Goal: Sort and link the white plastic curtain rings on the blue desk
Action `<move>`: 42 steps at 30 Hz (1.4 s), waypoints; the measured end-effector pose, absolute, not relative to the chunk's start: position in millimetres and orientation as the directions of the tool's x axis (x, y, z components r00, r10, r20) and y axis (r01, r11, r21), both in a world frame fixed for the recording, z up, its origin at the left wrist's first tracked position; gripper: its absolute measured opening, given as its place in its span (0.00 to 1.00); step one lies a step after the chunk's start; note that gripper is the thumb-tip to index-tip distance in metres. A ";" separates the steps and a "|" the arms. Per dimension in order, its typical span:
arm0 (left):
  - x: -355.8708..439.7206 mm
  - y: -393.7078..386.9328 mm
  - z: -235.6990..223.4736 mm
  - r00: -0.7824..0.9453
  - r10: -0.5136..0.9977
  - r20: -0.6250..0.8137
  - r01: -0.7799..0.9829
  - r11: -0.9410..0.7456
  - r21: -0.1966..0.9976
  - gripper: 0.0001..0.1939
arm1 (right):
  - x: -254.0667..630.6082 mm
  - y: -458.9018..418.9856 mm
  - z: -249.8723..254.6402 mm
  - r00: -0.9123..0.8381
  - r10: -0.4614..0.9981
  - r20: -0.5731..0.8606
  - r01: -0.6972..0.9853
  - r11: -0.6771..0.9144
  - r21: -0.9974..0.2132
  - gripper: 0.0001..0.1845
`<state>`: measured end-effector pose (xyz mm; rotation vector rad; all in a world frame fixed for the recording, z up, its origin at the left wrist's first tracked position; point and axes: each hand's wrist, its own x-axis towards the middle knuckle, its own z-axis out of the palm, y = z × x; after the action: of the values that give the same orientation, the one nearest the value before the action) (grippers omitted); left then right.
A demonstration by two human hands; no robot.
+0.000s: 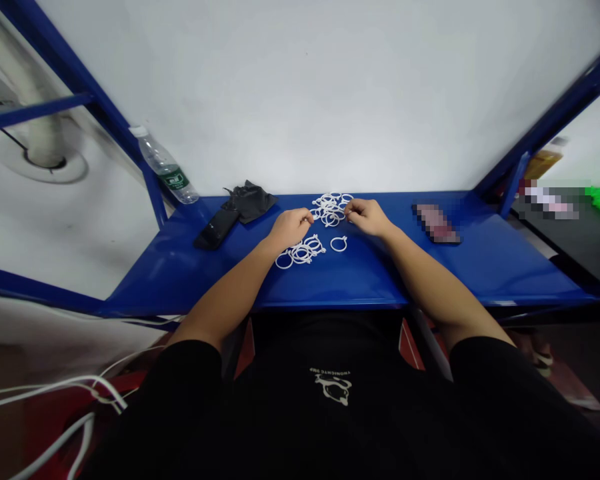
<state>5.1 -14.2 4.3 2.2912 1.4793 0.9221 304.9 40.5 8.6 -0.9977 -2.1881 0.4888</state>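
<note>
White eyelet rings, and plenty of them, split across the blue desk (370, 270): a tangled far heap (331, 209) towards the wall (300, 100), a near cluster (301, 253) closer to the person, and one lone ring (339, 251) between them and off to the right! Trouble could come from that heap: the rings overlap, so their eyelets might snag, and a tug on one could drag its neighbours along. Watch the left wrist too; it sits just above the near cluster, and a careless drop could scatter it or sweep rings towards the front edge.

Now the fingers! On the left hand (291, 228) they're curled and bunched at the heap's left edge; on the right hand (369, 217) they're pinched close at its right edge. Is either grasping a ring? Too small to tell from here. The lone ring lies nearer the person than both sets of fingertips, untouched.
</note>
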 end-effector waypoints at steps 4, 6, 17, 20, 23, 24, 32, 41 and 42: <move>6.4 -19.2 4.1 0.314 0.907 0.281 0.693 -0.421 0.585 0.07 | 305.3 40.1 13.5 -0.490 0.766 0.416 0.538 0.641 -0.548 0.13; 7.1 -20.8 4.5 0.355 0.903 0.244 0.674 -0.428 0.602 0.09 | 304.3 39.3 16.1 -0.511 0.761 0.400 0.545 0.647 -0.534 0.15; 2.3 -3.3 -4.4 0.345 0.849 0.400 0.743 -0.507 0.437 0.12 | 282.8 10.8 19.2 -0.700 0.623 0.348 0.380 0.738 -0.557 0.22; 1.5 4.4 -6.5 0.413 0.845 0.341 0.723 -0.532 0.441 0.16 | 280.6 9.7 20.2 -0.683 0.635 0.361 0.447 0.754 -0.481 0.24; 2.7 8.4 -7.2 0.434 0.867 0.245 0.733 -0.498 0.464 0.21 | 279.8 17.5 15.5 -0.650 0.667 0.364 0.538 0.742 -0.400 0.20; 2.9 8.8 -7.3 0.424 0.879 0.220 0.740 -0.476 0.475 0.22 | 279.3 20.5 12.7 -0.651 0.674 0.350 0.551 0.736 -0.393 0.20; -7.1 7.9 -10.3 0.344 0.930 0.129 0.797 -0.362 0.483 0.22 | 270.1 28.4 -5.1 -0.618 0.762 0.192 0.658 0.635 -0.405 0.23; -6.9 1.8 -6.7 0.344 0.911 0.229 0.777 -0.413 0.476 0.10 | 276.1 28.9 -0.4 -0.583 0.794 0.173 0.734 0.606 -0.306 0.16; -6.1 0.3 -6.0 0.324 0.914 0.245 0.773 -0.405 0.489 0.11 | 277.3 29.5 -0.4 -0.573 0.800 0.180 0.734 0.598 -0.320 0.17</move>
<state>-6.1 0.3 -6.0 2.3101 1.5181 0.7121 277.3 29.5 -0.4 -1.2481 -2.5233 0.3019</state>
